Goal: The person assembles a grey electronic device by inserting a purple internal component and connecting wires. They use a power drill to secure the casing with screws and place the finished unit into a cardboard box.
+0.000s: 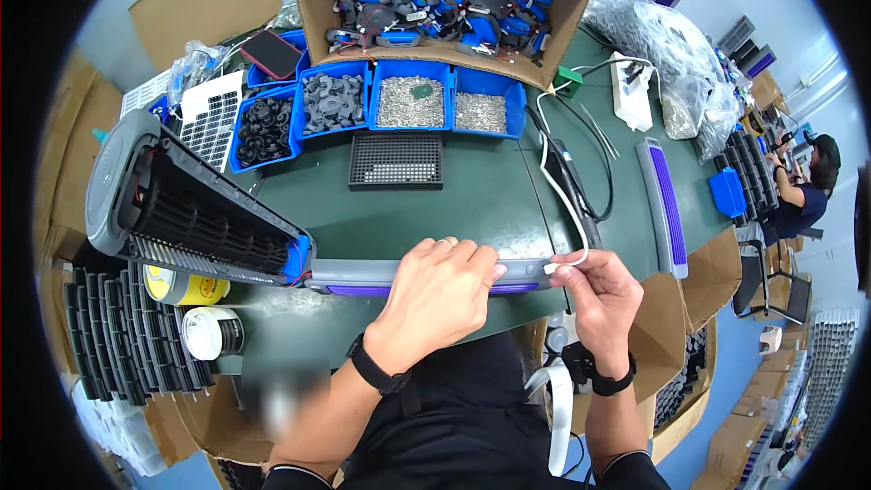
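A long grey housing half with a purple strip (358, 289) lies along the near edge of the table. My left hand (437, 295) is closed over its middle, fingers curled on the top edge. At its right end my right hand (599, 292) pinches the plug end of a white cable (569, 209), which touches the housing there; whether it is seated in a socket I cannot tell. Joined or touching at the left end is an open grey housing (107, 183) tilted up, with a black ribbed fan roller (204, 209) inside and a blue battery pack (297, 259) at its lower end.
Behind stand blue bins (487, 82) of screws and grey and black small parts, a black perforated tray (396, 161), and a cardboard box (313, 23) of blue battery parts. A black electric screwdriver (572, 186) and a grey-purple panel (665, 209) lie right. Another person (803, 191) works far right.
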Demonstrator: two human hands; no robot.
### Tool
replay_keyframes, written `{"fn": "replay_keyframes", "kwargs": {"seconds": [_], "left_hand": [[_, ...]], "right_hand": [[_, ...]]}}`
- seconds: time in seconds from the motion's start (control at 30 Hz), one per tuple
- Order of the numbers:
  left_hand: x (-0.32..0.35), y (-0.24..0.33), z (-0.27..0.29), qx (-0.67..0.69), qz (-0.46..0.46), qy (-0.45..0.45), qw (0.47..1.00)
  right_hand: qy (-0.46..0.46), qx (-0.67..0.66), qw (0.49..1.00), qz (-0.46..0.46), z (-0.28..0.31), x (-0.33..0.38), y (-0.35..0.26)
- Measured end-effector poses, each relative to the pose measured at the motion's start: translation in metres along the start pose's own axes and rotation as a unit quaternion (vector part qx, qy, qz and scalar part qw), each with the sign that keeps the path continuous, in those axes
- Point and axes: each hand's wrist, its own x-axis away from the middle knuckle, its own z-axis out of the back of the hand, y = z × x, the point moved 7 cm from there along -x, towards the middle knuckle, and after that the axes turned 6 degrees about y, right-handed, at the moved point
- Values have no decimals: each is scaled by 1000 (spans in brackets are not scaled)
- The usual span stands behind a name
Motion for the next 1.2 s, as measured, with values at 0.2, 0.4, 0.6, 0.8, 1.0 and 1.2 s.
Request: {"fn": "replay_keyframes", "kwargs": {"seconds": [0.2, 0.4, 0.6, 0.8, 1.0, 1.2], "left_hand": [[4, -4, -3, 14, 5, 27, 1000], [2, -6, -4, 11, 3, 39, 999], [2, -6, -5, 18, -12, 63, 998], [6, -9, -4, 4, -17, 77, 997], [7, -6, -9, -3, -14, 83, 996], [8, -10, -9, -7, -10, 88, 996]], "right_hand": [[23, 185, 973, 137, -8, 3, -21], [48, 217, 960, 170, -9, 6, -21], [37, 284, 919, 271, -23, 10, -33], [50, 237, 952, 185, -15, 10, -12], [18, 264, 945, 193, -15, 8, -14], [4, 287, 943, 170, -20, 6, -16]]}}
